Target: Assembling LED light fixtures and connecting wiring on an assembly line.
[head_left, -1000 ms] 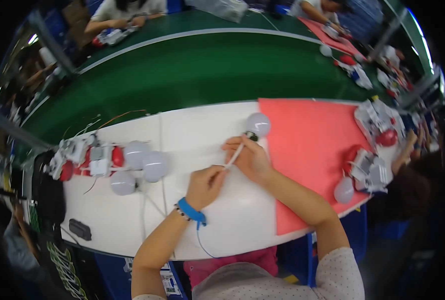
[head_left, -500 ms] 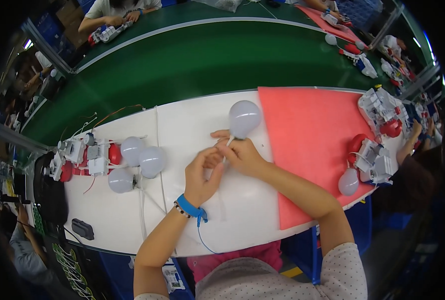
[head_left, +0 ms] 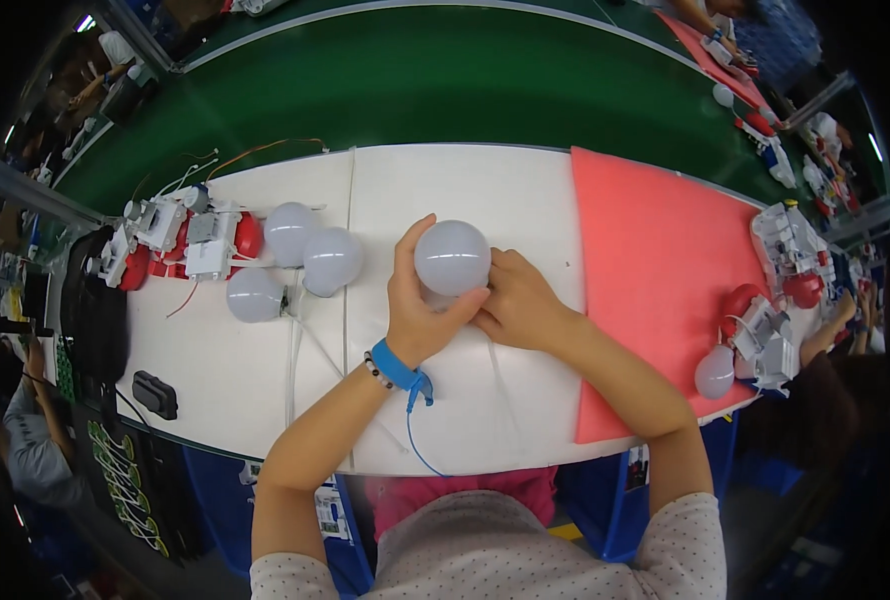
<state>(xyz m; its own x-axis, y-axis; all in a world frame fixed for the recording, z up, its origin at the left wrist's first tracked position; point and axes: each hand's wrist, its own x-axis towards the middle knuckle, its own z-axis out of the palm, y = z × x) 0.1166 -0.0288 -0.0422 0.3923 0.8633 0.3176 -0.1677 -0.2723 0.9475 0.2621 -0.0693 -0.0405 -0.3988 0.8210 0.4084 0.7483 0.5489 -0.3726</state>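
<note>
A round white globe bulb [head_left: 452, 257] is held above the white tabletop [head_left: 465, 400]. My left hand [head_left: 417, 315] cups it, with fingers along its left side and the thumb across its lower edge. A blue wrist strap with a thin cord and a beaded bracelet circle the left wrist. At the globe's lower right, my right hand [head_left: 527, 305] is closed with curled fingers. The globe and my left thumb partly cover those fingertips, so what they pinch is hidden. The bulb's base does not show.
Left of my hands lie several similar globes [head_left: 332, 261] with white cables, beside red-and-white assemblies [head_left: 208, 245] with loose wires. A small black box [head_left: 155, 395] sits near the front edge. On the right, a red mat [head_left: 655, 300] bears more assemblies [head_left: 765, 345] and another globe [head_left: 714, 372].
My left hand has moved up from the white stem to wrap the globe. The globe has come lower and nearer, now hiding its base. My right hand has shifted rightward in the view.
</note>
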